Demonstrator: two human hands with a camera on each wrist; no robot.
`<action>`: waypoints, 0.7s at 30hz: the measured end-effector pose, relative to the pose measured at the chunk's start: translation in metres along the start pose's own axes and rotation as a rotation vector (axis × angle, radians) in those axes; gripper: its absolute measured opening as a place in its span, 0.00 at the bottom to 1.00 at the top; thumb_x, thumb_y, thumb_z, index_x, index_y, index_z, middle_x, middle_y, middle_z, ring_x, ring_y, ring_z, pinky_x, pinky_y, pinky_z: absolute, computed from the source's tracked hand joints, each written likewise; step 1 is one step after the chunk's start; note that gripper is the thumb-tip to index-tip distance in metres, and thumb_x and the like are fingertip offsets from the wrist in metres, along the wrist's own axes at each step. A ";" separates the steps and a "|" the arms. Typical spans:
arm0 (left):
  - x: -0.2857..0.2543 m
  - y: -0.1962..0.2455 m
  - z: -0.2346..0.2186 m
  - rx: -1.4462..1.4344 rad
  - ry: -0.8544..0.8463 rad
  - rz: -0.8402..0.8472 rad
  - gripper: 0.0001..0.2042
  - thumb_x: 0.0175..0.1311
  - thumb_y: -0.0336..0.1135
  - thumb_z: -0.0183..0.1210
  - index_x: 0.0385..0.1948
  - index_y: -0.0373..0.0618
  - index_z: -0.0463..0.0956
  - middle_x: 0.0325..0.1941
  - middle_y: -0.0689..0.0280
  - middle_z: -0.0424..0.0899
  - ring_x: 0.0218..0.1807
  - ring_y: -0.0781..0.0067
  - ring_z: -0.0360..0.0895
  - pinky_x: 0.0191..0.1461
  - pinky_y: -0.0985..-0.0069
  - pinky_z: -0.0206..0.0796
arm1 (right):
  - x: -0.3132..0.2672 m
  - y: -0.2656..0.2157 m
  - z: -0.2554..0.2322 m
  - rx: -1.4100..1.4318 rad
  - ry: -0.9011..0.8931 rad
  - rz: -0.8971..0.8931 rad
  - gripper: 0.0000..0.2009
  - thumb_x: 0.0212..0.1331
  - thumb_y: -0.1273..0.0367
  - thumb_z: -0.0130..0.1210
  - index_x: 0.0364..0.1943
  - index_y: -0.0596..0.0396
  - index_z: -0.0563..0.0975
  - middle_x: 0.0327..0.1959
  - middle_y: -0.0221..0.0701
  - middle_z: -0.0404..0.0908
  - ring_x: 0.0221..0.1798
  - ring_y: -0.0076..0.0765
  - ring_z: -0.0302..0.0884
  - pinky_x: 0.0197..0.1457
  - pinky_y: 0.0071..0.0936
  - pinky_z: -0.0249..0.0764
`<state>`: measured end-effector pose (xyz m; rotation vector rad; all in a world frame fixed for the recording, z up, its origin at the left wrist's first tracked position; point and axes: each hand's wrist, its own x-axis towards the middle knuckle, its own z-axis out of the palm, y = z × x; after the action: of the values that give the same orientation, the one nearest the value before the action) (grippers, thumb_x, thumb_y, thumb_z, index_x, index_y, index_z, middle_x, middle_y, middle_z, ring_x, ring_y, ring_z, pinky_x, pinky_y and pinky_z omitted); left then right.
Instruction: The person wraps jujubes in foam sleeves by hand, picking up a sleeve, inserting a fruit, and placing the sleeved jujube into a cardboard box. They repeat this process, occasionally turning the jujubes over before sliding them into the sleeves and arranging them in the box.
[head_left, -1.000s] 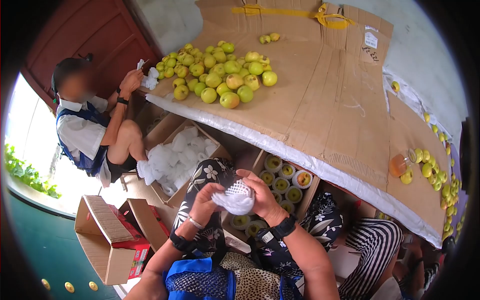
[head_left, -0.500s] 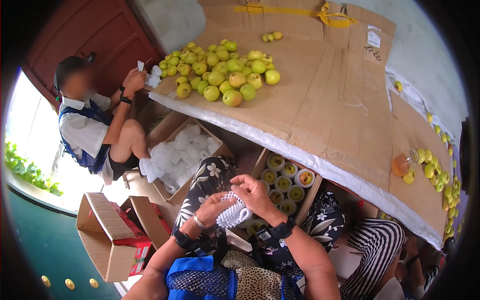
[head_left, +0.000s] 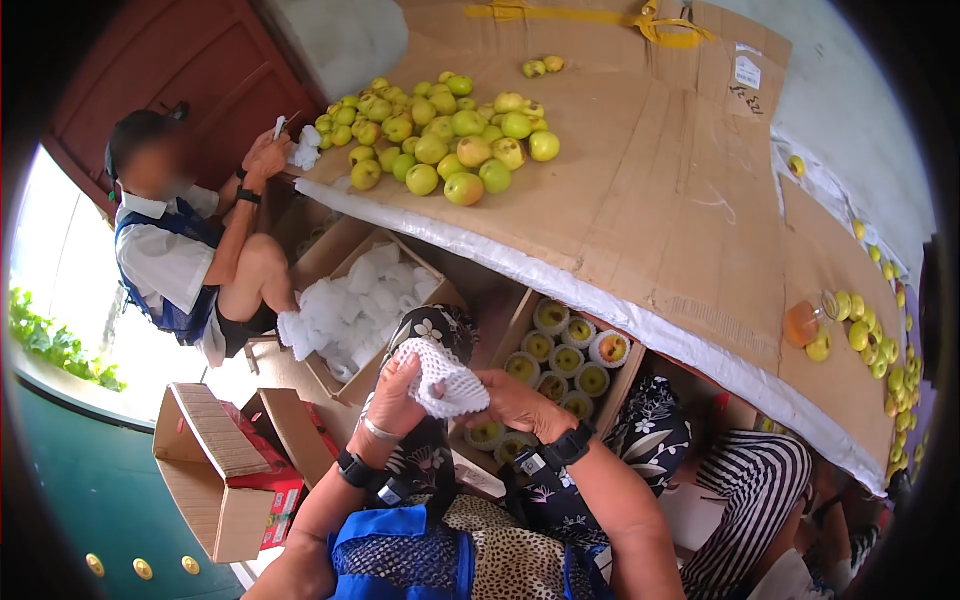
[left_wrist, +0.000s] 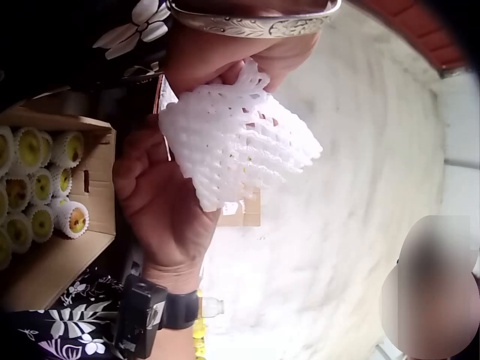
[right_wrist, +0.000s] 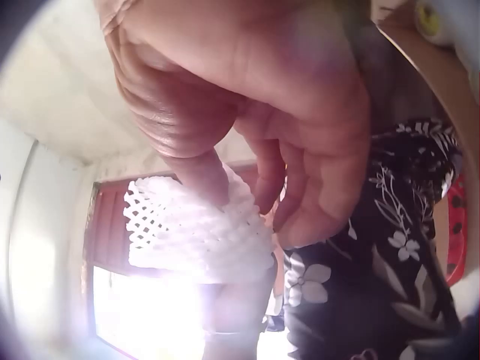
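A white foam fruit net (head_left: pixel 440 380) is stretched between both hands above the lap. My left hand (head_left: pixel 395 402) grips its left end, the foam covering part of the fingers. At the opposite edge, my right hand (head_left: pixel 522 405) pinches the mesh; in the right wrist view the thumb of that right hand (right_wrist: pixel 247 90) lies on the net (right_wrist: pixel 195 232). The left wrist view shows the net (left_wrist: pixel 232 142) spread into a wide, flattened shape. Close beyond the right hand, a cardboard box (head_left: pixel 510 340) holds apples (head_left: pixel 565 360) in foam nets.
A box of white foam nets (head_left: pixel 365 300) stands left of my knees. Loose apples (head_left: pixel 440 140) are heaped on the cardboard-covered table (head_left: pixel 650 210), with a glass jar (head_left: pixel 805 325) at right. Another person (head_left: pixel 190 240) sits at left, behind empty cartons (head_left: pixel 225 480).
The foam net, bunched and then hanging as a narrow tube between the hands, is now raised and spread wider. My left hand has moved left and up; my right hand has lowered.
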<state>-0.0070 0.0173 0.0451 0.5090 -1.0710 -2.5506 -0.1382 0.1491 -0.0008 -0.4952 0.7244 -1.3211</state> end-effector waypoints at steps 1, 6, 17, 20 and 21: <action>0.000 0.002 0.003 -0.036 -0.017 0.008 0.16 0.60 0.39 0.55 0.47 0.42 0.69 0.41 0.63 0.78 0.40 0.69 0.77 0.42 0.72 0.71 | -0.003 -0.002 0.003 0.102 -0.020 0.064 0.12 0.62 0.66 0.48 0.47 0.54 0.72 0.39 0.28 0.78 0.39 0.23 0.77 0.41 0.20 0.74; -0.001 0.001 0.017 -0.151 0.000 0.038 0.15 0.59 0.37 0.56 0.46 0.42 0.70 0.44 0.63 0.78 0.47 0.66 0.75 0.55 0.65 0.65 | 0.005 0.003 0.005 0.365 0.168 -0.184 0.12 0.62 0.69 0.47 0.48 0.55 0.71 0.43 0.32 0.76 0.43 0.30 0.76 0.45 0.28 0.76; 0.007 -0.026 0.007 -0.255 -0.228 -0.136 0.21 0.56 0.40 0.58 0.49 0.40 0.67 0.47 0.64 0.76 0.51 0.66 0.72 0.61 0.67 0.57 | 0.003 -0.006 -0.008 0.609 0.106 -0.450 0.20 0.61 0.66 0.48 0.56 0.56 0.63 0.45 0.30 0.74 0.47 0.29 0.74 0.53 0.29 0.71; 0.013 -0.010 0.015 -0.245 -0.134 -0.208 0.20 0.61 0.44 0.50 0.49 0.39 0.67 0.41 0.58 0.78 0.49 0.60 0.74 0.60 0.60 0.60 | -0.003 -0.015 0.011 0.285 0.220 -0.426 0.15 0.62 0.65 0.47 0.48 0.58 0.67 0.42 0.31 0.74 0.43 0.26 0.74 0.48 0.25 0.72; 0.014 -0.005 0.023 -0.215 -0.112 -0.267 0.21 0.61 0.44 0.49 0.50 0.38 0.66 0.43 0.57 0.78 0.50 0.59 0.74 0.59 0.59 0.60 | 0.000 -0.010 0.008 0.320 0.194 -0.400 0.14 0.61 0.64 0.47 0.47 0.57 0.69 0.40 0.30 0.75 0.42 0.24 0.74 0.48 0.23 0.73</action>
<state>-0.0305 0.0286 0.0531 0.4845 -0.7948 -2.9154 -0.1391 0.1465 0.0114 -0.2602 0.5715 -1.8437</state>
